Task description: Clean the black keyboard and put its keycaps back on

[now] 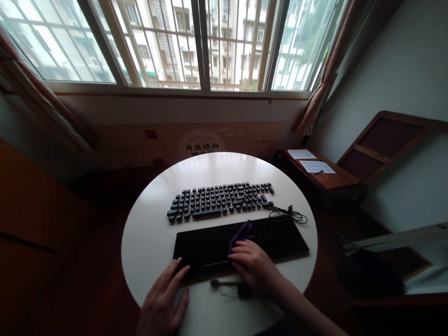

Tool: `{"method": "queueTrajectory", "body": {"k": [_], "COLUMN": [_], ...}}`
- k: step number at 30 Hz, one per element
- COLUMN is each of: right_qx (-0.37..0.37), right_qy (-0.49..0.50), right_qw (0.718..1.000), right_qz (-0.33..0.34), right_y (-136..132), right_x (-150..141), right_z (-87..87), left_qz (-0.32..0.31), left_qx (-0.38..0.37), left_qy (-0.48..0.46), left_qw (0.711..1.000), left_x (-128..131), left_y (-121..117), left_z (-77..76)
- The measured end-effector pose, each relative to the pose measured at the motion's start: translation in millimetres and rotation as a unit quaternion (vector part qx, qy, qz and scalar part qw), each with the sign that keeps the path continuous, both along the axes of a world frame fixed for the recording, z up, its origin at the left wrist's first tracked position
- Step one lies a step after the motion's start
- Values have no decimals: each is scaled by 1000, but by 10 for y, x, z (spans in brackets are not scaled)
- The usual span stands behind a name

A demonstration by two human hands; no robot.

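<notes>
A black keyboard base (203, 242), its keycaps off, lies slightly tilted across the front half of a round white table (150, 200). My left hand (166, 296) is at its near left corner, fingers apart, two fingertips on the edge and the thumb lower down. Over the middle of the base, my right hand (254, 263) is closed on a purple cloth (241, 233) that presses onto the dark surface. Behind the base, loose dark keycaps (213, 198) are laid out in keyboard order. A coiled black cable (292, 213) rests at the base's far right corner.
Below my right hand lie a small dark round-headed tool (214, 283) and a wire piece (228, 292) with a black end, partly in shadow. A wooden chair (345, 179) to the right bears papers (318, 167) and a pen. Barred windows (205, 46) stand beyond the table.
</notes>
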State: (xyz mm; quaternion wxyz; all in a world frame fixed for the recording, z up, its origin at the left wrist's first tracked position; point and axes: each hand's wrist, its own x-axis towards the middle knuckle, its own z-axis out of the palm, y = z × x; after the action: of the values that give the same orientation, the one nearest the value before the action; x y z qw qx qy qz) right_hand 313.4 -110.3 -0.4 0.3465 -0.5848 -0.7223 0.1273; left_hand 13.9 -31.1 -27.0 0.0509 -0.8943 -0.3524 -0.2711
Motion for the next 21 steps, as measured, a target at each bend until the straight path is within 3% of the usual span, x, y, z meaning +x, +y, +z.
{"method": "queueTrajectory", "body": {"k": [4,7,10,13,18,21], "right_qx": [-53,-40,-13,4,28,60], "right_qy": [-36,-54,-57,-53,-17,12], "right_qw": [985,978,993,998,974,940], "right_qz": [162,198,101,-42,-223,-335], "right_y": [93,154,221,174,-282,-594], "right_x": [-604,-716,-504,-21,887,1211], "right_z": [119,240,264,199,102,112], "left_qz": [-5,-13,-14,-11,-15,-13], "left_qx": [7,4,-3,-9,-11,-14], "left_qy": [5,0,-9,-17,-17,-16], "left_qw": [1000,1000,1000,1000,1000,1000], "left_x": [2,-8,-10,-7,5,16], "left_y": [-7,-7,-10,-17,-28,-36], "left_z": [-16,-31,-33,-27,-18,-9]}}
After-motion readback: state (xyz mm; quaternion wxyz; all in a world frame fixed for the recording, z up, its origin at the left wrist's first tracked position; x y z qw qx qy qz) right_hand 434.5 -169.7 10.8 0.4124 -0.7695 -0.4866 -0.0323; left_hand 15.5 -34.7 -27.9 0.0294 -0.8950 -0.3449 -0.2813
